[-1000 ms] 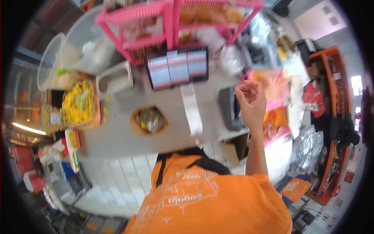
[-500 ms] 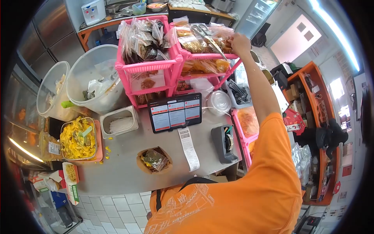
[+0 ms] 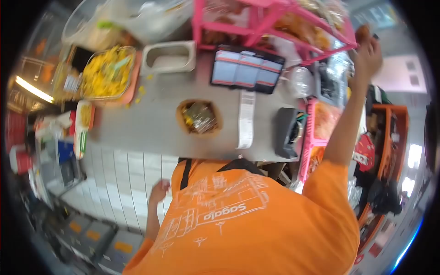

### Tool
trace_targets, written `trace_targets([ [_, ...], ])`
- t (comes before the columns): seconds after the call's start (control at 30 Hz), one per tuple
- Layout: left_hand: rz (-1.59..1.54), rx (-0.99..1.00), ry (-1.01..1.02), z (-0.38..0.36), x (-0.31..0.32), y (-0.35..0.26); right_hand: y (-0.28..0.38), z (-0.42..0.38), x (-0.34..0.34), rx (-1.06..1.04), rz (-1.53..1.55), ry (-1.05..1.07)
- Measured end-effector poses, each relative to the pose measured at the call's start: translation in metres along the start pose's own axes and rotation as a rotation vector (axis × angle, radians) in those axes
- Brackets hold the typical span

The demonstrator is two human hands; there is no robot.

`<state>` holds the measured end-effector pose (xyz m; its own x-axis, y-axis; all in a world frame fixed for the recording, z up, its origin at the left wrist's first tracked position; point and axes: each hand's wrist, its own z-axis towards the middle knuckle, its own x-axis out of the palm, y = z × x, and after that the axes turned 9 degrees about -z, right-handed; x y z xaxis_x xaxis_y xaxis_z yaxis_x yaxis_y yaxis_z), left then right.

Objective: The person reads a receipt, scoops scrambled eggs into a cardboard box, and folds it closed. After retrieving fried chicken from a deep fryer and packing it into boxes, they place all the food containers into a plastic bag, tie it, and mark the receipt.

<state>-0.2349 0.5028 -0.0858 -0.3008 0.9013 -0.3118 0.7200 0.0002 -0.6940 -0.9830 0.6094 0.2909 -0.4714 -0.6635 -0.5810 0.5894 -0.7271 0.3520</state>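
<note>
My right hand is raised beside the right corner of the pink rack. Its fingers are curled and blurred, with a small brownish shape at their tips that I cannot make out. Low on the left, my left hand hangs beside my body over the tiled floor, fingers loosely bent and nothing visible in it. An open brown paper box stands on the steel counter, with a clear packet and yellow food inside. Right of it lie a printed receipt and a tablet.
A tray of yellow food and a steel pan stand at the back left. A tape dispenser is near the right edge, beside pink baskets. Round clear lids sit behind it.
My right hand has left the packets in the rack's top basket and moved outward to the right. The view has tilted down, and my left hand now shows.
</note>
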Motion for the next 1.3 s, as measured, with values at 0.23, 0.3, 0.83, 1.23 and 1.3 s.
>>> trace_targets([
  [0.23, -0.428, 0.25, -0.529, 0.063, -0.012, -0.297, 0.132, -0.303, -0.004, -0.043, 0.501, 0.969],
  [0.3, -0.299, 0.343, -0.605, 0.084, -0.005, -0.321, 0.137, -0.316, -0.005, -0.186, 0.501, 1.002],
  [0.83, 0.295, 0.99, -0.264, 0.099, -0.011, -0.302, 0.104, -0.39, 0.006, -0.456, 0.657, 0.838],
  [1.23, -0.297, 0.802, -0.529, 0.13, -0.012, -0.32, 0.128, -0.374, 0.022, 0.136, 0.509, 0.807],
  [1.3, -0.315, 0.844, -0.494, 0.136, -0.023, -0.331, 0.126, -0.387, 0.027, 0.051, 0.585, 0.737],
])
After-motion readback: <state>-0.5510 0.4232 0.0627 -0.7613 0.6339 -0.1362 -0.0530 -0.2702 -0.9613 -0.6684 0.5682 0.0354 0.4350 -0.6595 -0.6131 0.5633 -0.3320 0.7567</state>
